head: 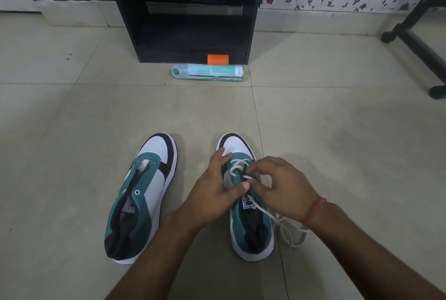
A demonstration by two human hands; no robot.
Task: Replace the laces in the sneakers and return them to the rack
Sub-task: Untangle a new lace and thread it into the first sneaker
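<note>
Two teal, white and black sneakers stand on the tiled floor, toes pointing away from me. The left sneaker (144,193) has no lace, and its eyelets are bare. The right sneaker (251,222) has a white lace (237,165) threaded through its front eyelets. My left hand (217,188) grips that shoe's left side, thumb across the tongue. My right hand (277,181) pinches the lace above the eyelets. The loose lace end (289,229) trails onto the floor beside the shoe, under my right wrist.
A black rack (193,17) with open shelves stands against the far wall. On the floor before it lie a teal packaged item (208,72) and an orange object (218,59). Black furniture legs (415,41) stand at the far right.
</note>
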